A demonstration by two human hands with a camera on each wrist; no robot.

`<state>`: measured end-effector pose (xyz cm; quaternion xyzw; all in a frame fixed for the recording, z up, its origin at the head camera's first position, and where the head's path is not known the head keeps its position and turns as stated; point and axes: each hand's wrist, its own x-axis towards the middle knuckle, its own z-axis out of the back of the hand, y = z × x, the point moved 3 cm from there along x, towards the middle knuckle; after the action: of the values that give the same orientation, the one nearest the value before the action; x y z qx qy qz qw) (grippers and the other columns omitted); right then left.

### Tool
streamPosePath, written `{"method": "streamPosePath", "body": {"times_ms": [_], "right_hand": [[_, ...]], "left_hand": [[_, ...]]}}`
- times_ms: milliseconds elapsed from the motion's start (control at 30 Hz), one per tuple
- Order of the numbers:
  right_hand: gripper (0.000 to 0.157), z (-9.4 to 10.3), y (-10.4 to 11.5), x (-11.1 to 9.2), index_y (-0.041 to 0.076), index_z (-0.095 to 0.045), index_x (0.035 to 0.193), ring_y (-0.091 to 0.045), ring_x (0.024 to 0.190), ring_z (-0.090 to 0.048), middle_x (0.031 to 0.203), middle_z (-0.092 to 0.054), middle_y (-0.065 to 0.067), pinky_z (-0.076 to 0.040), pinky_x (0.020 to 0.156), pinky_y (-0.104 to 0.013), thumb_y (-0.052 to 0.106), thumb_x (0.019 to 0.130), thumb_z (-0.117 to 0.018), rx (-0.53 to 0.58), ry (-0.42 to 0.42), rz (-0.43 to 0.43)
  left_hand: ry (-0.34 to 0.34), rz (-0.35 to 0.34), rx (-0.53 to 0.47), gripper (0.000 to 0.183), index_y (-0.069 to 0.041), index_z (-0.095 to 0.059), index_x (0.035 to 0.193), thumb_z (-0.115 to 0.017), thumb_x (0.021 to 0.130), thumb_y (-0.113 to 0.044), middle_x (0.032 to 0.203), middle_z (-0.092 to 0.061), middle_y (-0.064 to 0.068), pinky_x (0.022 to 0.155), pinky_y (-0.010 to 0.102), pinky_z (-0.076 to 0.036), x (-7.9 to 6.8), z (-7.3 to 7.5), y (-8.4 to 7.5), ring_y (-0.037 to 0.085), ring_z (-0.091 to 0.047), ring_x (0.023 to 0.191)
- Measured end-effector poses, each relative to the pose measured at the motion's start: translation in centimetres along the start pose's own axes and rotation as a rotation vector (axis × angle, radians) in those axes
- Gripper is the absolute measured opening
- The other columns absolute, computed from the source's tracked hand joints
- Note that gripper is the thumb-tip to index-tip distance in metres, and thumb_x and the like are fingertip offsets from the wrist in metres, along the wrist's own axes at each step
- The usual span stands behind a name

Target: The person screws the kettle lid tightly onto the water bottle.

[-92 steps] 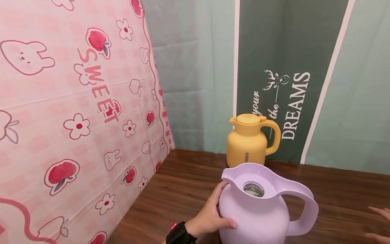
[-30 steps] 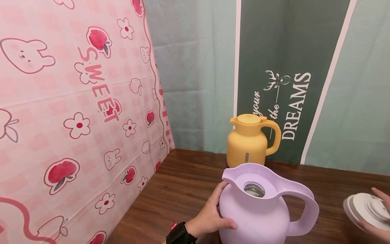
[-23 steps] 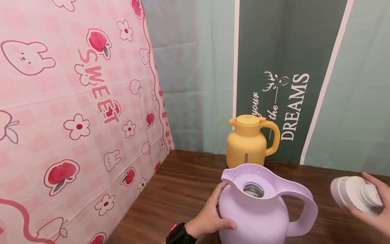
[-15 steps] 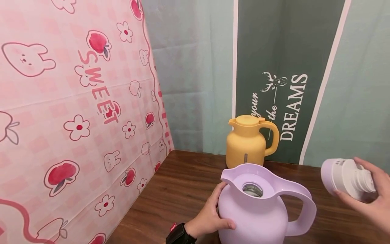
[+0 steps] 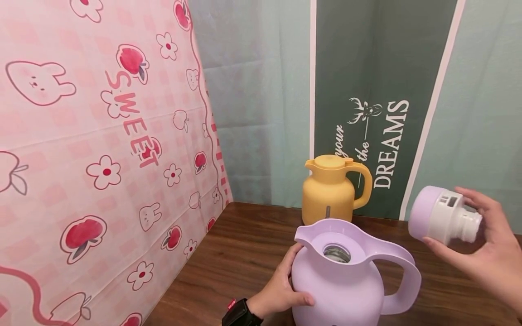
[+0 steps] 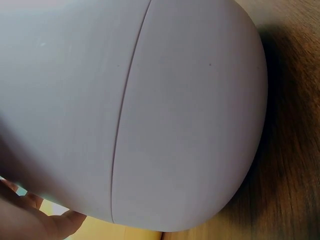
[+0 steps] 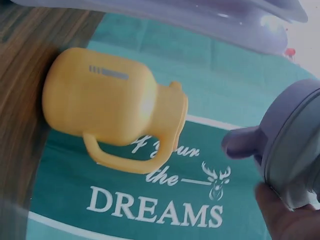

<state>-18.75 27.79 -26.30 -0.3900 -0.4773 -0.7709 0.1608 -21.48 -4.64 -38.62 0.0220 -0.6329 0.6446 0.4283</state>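
A lilac vacuum jug (image 5: 338, 290) stands upright on the wooden table, its round mouth uncovered and its handle to the right. My left hand (image 5: 279, 290) grips its left side, thumb in front and fingers reaching behind. The jug's body (image 6: 190, 110) fills most of the left wrist view. Off to the right of the handle, my right hand (image 5: 491, 253) holds the jug's lilac and white lid (image 5: 434, 215) in the air, tipped sideways with the threaded stopper end facing right. In the right wrist view, a small lilac tab sticks out from the lid (image 7: 290, 120).
Behind the lilac jug stands a yellow jug (image 5: 328, 194) with its lid on. A pink printed cloth (image 5: 102, 203) hangs at the left, and a green cloth (image 5: 379, 68) with lettering hangs at the back. Bare brown tabletop (image 5: 228, 253) shows left of the jug.
My right hand has come in from the right edge with the lid, raising it and moving it left toward the jug while tipping it. My left hand and the lilac jug have stayed in place.
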Motion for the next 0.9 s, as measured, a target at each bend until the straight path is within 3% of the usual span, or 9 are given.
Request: {"method": "streamPosePath", "body": {"times_ms": [200,367,500,567,733,800,900], "right_hand": [[0.109,-0.9,1.6,0.4,-0.002,-0.036,0.139,-0.006,0.089,-0.052,0.120,-0.052,0.003,-0.043,0.066,-0.006,-0.034,0.040,-0.070,0.010,-0.012,0.076],[0.105,-1.2,2.5,0.5,-0.004,-0.035,0.140,-0.008,0.101,-0.048,0.125,-0.050,0.001,-0.040,0.072,-0.005,-0.024,0.047,-0.079,0.106,0.006,0.170],[0.099,-1.5,3.5,0.5,-0.004,-0.040,0.137,-0.008,0.102,-0.045,0.132,-0.045,-0.001,-0.040,0.070,-0.004,-0.021,0.049,-0.080,0.072,0.026,0.226],[0.099,-1.7,3.9,0.5,-0.005,-0.041,0.136,-0.009,0.100,-0.047,0.133,-0.045,-0.006,-0.042,0.068,-0.005,-0.028,0.046,-0.076,0.087,0.034,0.223],[0.094,-2.3,4.1,0.6,-0.012,-0.034,0.134,-0.022,0.110,-0.051,0.137,-0.042,-0.023,-0.050,0.074,-0.015,-0.034,0.050,-0.070,0.554,0.064,0.250],[0.093,-2.5,4.2,0.6,-0.014,-0.033,0.134,-0.024,0.111,-0.051,0.136,-0.042,-0.024,-0.050,0.074,-0.015,-0.034,0.050,-0.068,0.628,0.060,0.255],[0.097,-2.7,4.7,0.5,-0.010,-0.032,0.138,-0.018,0.112,-0.047,0.135,-0.043,-0.014,-0.043,0.079,-0.011,-0.029,0.050,-0.070,0.372,0.022,0.238]], "left_hand": [[0.002,-0.009,0.008,0.091,-0.016,-0.023,0.148,-0.069,0.079,-0.054,0.133,-0.046,0.003,0.092,0.033,-0.046,0.0,0.1,0.0,0.016,-0.050,0.115],[0.003,-0.018,0.010,0.091,-0.015,-0.023,0.148,-0.069,0.079,-0.053,0.134,-0.046,0.004,0.093,0.033,-0.045,0.0,0.0,0.1,0.016,-0.050,0.116],[-0.002,-0.011,-0.003,0.091,-0.016,-0.023,0.148,-0.070,0.079,-0.052,0.134,-0.046,0.004,0.092,0.033,-0.045,-0.1,0.0,0.1,0.016,-0.050,0.116],[-0.002,-0.009,-0.007,0.091,-0.016,-0.023,0.148,-0.069,0.080,-0.053,0.134,-0.046,0.004,0.092,0.033,-0.045,-0.1,0.0,0.0,0.017,-0.050,0.116],[-0.002,-0.010,-0.011,0.091,-0.016,-0.023,0.148,-0.069,0.080,-0.054,0.134,-0.046,0.004,0.092,0.034,-0.045,0.0,0.0,-0.1,0.017,-0.050,0.116],[-0.002,-0.008,-0.018,0.091,-0.016,-0.023,0.148,-0.069,0.079,-0.054,0.134,-0.046,0.004,0.092,0.034,-0.046,0.0,-0.1,-0.1,0.017,-0.050,0.115],[-0.005,-0.010,-0.019,0.091,-0.015,-0.023,0.148,-0.069,0.079,-0.054,0.133,-0.047,0.004,0.092,0.034,-0.046,0.0,-0.1,-0.1,0.017,-0.050,0.115]]}}
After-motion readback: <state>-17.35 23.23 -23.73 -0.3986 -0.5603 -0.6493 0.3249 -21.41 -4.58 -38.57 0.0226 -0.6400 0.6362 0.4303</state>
